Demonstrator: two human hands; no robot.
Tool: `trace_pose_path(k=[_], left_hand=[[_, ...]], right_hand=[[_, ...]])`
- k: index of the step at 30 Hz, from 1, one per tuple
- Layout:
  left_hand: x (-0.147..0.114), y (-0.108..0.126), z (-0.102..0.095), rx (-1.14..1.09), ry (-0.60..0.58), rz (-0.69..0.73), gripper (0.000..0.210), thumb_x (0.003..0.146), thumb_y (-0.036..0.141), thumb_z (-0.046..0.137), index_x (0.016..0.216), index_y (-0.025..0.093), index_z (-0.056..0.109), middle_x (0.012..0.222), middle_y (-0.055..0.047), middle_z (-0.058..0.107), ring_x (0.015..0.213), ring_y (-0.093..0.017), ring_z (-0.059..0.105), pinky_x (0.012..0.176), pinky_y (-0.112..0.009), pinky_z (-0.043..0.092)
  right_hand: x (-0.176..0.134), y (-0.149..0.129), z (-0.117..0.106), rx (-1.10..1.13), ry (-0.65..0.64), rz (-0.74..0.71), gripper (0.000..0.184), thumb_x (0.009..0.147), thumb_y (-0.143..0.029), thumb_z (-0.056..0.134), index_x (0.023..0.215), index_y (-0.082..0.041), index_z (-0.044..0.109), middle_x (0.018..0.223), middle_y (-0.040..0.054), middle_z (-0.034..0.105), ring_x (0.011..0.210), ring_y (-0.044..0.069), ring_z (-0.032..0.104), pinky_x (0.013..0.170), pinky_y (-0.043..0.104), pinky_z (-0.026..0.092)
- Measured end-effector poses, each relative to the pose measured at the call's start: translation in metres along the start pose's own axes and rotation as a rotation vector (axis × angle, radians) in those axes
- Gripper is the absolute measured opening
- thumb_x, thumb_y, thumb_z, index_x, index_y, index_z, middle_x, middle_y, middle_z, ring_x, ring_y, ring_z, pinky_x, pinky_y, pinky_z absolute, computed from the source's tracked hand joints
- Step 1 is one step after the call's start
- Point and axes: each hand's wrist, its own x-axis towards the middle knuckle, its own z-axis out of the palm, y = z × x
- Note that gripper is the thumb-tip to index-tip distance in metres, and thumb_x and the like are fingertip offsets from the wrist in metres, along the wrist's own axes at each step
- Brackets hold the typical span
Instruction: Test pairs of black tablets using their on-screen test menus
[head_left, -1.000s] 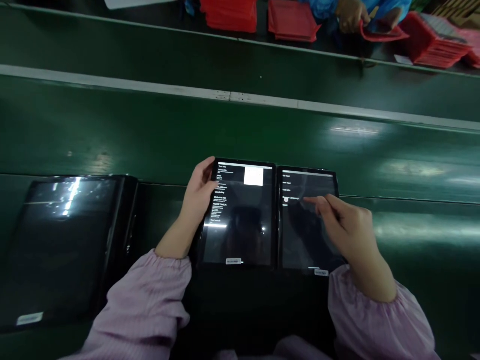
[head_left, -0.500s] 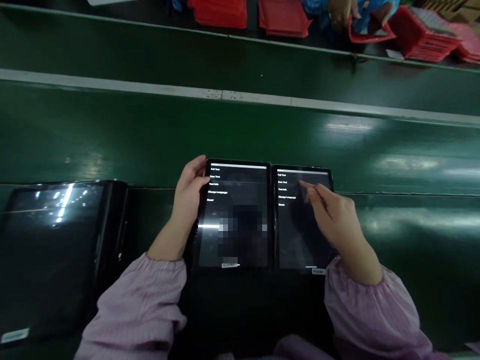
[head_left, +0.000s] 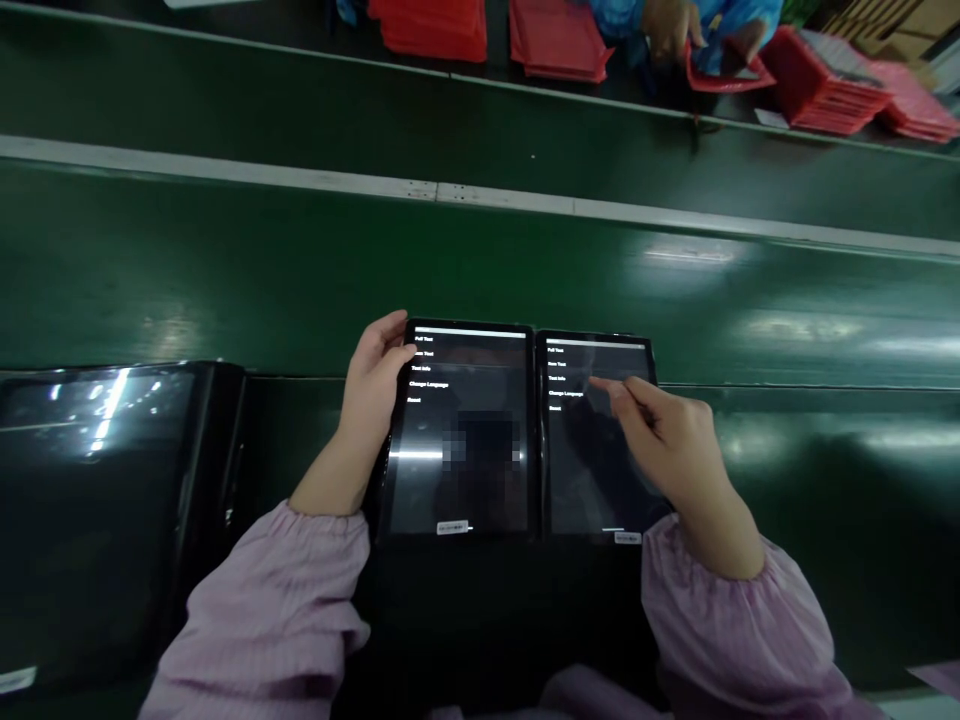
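Observation:
Two tablets lie side by side in front of me, both lit with a white text menu on a dark screen. My left hand (head_left: pixel 373 385) grips the left tablet (head_left: pixel 465 430) by its upper left edge, thumb on the front and fingers at the side. Over the right tablet (head_left: pixel 581 460) is my right hand (head_left: pixel 671 430), its index finger stretched out to the screen near the "Test Info" and "Change Language" lines. The other fingers of that hand are curled, with nothing in them. Small labels sit at the lower edges of both tablets.
At the left, more dark tablets (head_left: pixel 90 500) lie beside my forearm. A pale rail (head_left: pixel 300 180) crosses the green bench surface (head_left: pixel 262 260). Beyond it, stacks of red pouches (head_left: pixel 431 30) lie near a co-worker's hands (head_left: pixel 671 25) and blue sleeves.
My right index finger has moved down the right tablet's screen, from about the second menu line to below the third. My left hand keeps its grip. The view has shifted slightly.

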Motion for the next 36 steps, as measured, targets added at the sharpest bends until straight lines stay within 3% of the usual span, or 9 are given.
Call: trace_pose_path(k=[5, 8, 11, 13, 16, 20, 24, 31, 36], left_hand=[[0.000, 0.003, 0.001, 0.005, 0.012, -0.018, 0.041, 0.070, 0.024, 0.073, 0.111, 0.025, 0.074, 0.121, -0.008, 0.077, 0.131, -0.035, 0.067, 0.119, -0.054, 0.051], [0.000, 0.004, 0.001, 0.013, 0.017, -0.033, 0.042, 0.069, 0.023, 0.072, 0.111, 0.024, 0.073, 0.120, -0.008, 0.077, 0.129, -0.035, 0.068, 0.118, -0.053, 0.052], [0.001, 0.002, 0.001, 0.028, 0.021, -0.029, 0.042, 0.070, 0.020, 0.069, 0.112, 0.023, 0.073, 0.121, -0.009, 0.077, 0.130, -0.034, 0.068, 0.116, -0.052, 0.053], [0.001, 0.000, 0.001, 0.042, 0.012, -0.012, 0.041, 0.073, 0.020, 0.068, 0.113, 0.023, 0.072, 0.122, -0.008, 0.077, 0.131, -0.033, 0.068, 0.115, -0.051, 0.054], [0.000, -0.001, 0.001, 0.045, 0.000, 0.009, 0.041, 0.073, 0.020, 0.068, 0.114, 0.023, 0.071, 0.122, -0.008, 0.076, 0.130, -0.032, 0.068, 0.115, -0.049, 0.054], [0.000, -0.001, 0.001, 0.020, 0.010, 0.008, 0.039, 0.072, 0.023, 0.069, 0.111, 0.025, 0.072, 0.120, -0.007, 0.076, 0.127, -0.032, 0.068, 0.113, -0.049, 0.055], [-0.002, 0.000, 0.000, -0.002, 0.009, 0.013, 0.040, 0.071, 0.025, 0.069, 0.111, 0.026, 0.071, 0.122, -0.007, 0.076, 0.128, -0.032, 0.068, 0.114, -0.050, 0.054], [0.001, -0.006, -0.005, -0.006, -0.050, 0.066, 0.046, 0.065, 0.025, 0.069, 0.111, 0.027, 0.070, 0.126, -0.007, 0.075, 0.131, -0.033, 0.066, 0.116, -0.051, 0.053], [0.007, -0.017, -0.011, -0.035, -0.159, 0.110, 0.058, 0.060, 0.023, 0.070, 0.119, 0.027, 0.069, 0.131, -0.008, 0.073, 0.137, -0.035, 0.062, 0.119, -0.052, 0.051]], right_hand=[[0.001, 0.002, 0.006, 0.002, 0.024, -0.033, 0.037, 0.108, -0.033, 0.047, 0.075, -0.022, 0.061, 0.109, 0.0110, 0.086, 0.044, 0.009, 0.053, 0.050, 0.025, 0.041], [0.004, 0.008, 0.009, -0.025, 0.007, -0.035, 0.035, 0.109, -0.031, 0.045, 0.084, -0.021, 0.068, 0.112, 0.0118, 0.085, 0.048, 0.011, 0.058, 0.056, 0.026, 0.046], [0.004, 0.011, 0.009, -0.043, -0.003, -0.031, 0.035, 0.108, -0.032, 0.045, 0.089, -0.020, 0.071, 0.106, 0.0119, 0.085, 0.051, 0.013, 0.061, 0.056, 0.027, 0.044], [0.004, 0.010, 0.006, -0.045, 0.012, -0.022, 0.039, 0.110, -0.037, 0.043, 0.089, -0.019, 0.072, 0.085, 0.0082, 0.082, 0.051, 0.013, 0.062, 0.054, 0.026, 0.041], [0.003, 0.006, 0.001, -0.041, 0.019, 0.005, 0.049, 0.111, -0.048, 0.042, 0.082, -0.020, 0.070, 0.057, 0.0005, 0.065, 0.043, 0.011, 0.051, 0.049, 0.024, 0.035], [0.001, 0.005, -0.003, -0.040, -0.013, 0.030, 0.057, 0.112, -0.054, 0.041, 0.066, -0.022, 0.056, 0.058, 0.0016, 0.065, 0.042, 0.008, 0.042, 0.047, 0.025, 0.032], [-0.001, 0.004, -0.003, -0.035, -0.070, 0.036, 0.057, 0.111, -0.053, 0.043, 0.063, -0.023, 0.043, 0.057, 0.0013, 0.063, 0.042, 0.008, 0.040, 0.048, 0.026, 0.031], [-0.007, 0.000, 0.000, -0.032, -0.149, 0.003, 0.060, 0.115, -0.053, 0.038, 0.072, -0.021, 0.064, 0.055, -0.0017, 0.053, 0.046, 0.010, 0.037, 0.051, 0.028, 0.030], [-0.007, 0.002, -0.006, -0.021, -0.138, 0.012, 0.062, 0.113, -0.059, 0.037, 0.068, -0.022, 0.057, 0.055, -0.0012, 0.054, 0.045, 0.010, 0.038, 0.049, 0.027, 0.030]])
